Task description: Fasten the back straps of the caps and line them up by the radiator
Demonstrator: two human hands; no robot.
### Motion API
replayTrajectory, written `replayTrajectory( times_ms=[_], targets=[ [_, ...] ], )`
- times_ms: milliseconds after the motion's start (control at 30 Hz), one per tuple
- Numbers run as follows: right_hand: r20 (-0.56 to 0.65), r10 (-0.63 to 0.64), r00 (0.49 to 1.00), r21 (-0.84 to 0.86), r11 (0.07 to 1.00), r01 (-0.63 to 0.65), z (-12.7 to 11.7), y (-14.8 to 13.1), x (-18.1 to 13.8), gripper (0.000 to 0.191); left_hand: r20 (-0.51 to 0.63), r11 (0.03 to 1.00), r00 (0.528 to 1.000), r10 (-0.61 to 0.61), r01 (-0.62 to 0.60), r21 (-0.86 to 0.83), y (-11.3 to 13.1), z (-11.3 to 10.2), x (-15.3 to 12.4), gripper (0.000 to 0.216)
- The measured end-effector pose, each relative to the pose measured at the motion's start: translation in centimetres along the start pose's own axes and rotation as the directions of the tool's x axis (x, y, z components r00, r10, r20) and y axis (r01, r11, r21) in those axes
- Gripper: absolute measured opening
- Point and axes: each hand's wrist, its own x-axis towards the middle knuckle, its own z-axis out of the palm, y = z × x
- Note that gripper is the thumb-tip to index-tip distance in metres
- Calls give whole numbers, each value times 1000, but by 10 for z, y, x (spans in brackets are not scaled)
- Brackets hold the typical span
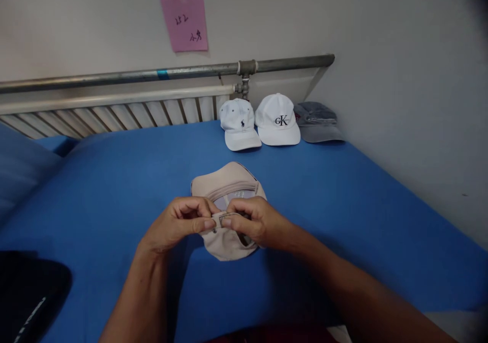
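A beige baseball cap (229, 247) lies upside down in the middle of the blue surface, its brim pointing away from me and its inside showing. My left hand (186, 218) pinches the cap's back strap between thumb and fingers. From the other side, my right hand (255, 221) grips the same strap close to a small metal buckle (222, 217). The thumbs are nearly side by side on the strap. My fingers partly cover the buckle and the strap's end.
At the far edge of the blue surface (114, 190) stand a small white cap (239, 122), a white cap with lettering (277, 122) and a grey cap (320, 122). Behind are a radiator (152, 112) and a metal pipe (114, 77). A black item (34, 292) lies at front left.
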Motion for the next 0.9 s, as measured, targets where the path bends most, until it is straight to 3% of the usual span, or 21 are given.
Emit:
replayTrajectory(
  times_ms=[100,200,300,400,533,633,900],
  targets=[
    [-27,42,999,93,995,-40,-1,2,2,30,-38,1000,999,11,-11,8,-1,-1,2,15],
    [38,42,998,245,968,-50,-3,3,1,29,-15,997,1000,-21,22,76,4,0,2,22],
    [53,-6,999,259,966,-8,-5,3,-3,27,-17,931,999,-44,47,363,16,1,0,35],
    [34,-39,999,169,985,33,-8,4,-5,26,29,819,997,-74,44,572,26,1,-3,19],
    [93,-68,993,56,996,63,-10,2,-6,20,169,823,953,-253,120,555,25,2,-3,13],
    [122,-77,990,10,997,77,-9,1,-5,18,217,821,932,-290,126,557,15,5,2,5],
    [-27,-150,988,-3,989,150,-10,8,-1,15,32,941,979,-202,185,284,8,6,5,10]
  ],
)
